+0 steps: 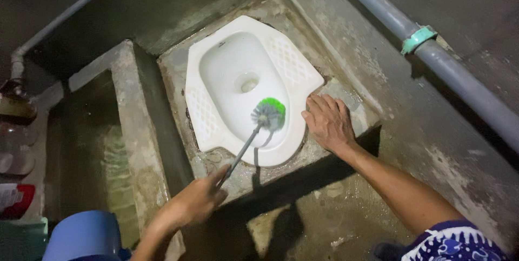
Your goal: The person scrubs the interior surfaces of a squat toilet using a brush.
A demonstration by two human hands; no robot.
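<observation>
left hand [195, 202] grips toilet brush [268, 114] | scrubbing squat toilet [289, 61] bowl | right hand [328, 122] flat beside toilet | next: firmer strokes around drain

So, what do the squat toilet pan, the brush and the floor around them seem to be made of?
Squat toilet pan: probably glazed ceramic; white, smooth, with moulded ribbed footrests.
Brush: seemingly plastic bristles, green and grey, on a thin dark handle, plastic or metal, held in the left hand.
Floor: looks like bare cement; grey, rough, stained and wet. The right hand rests flat on it beside the pan.
</observation>
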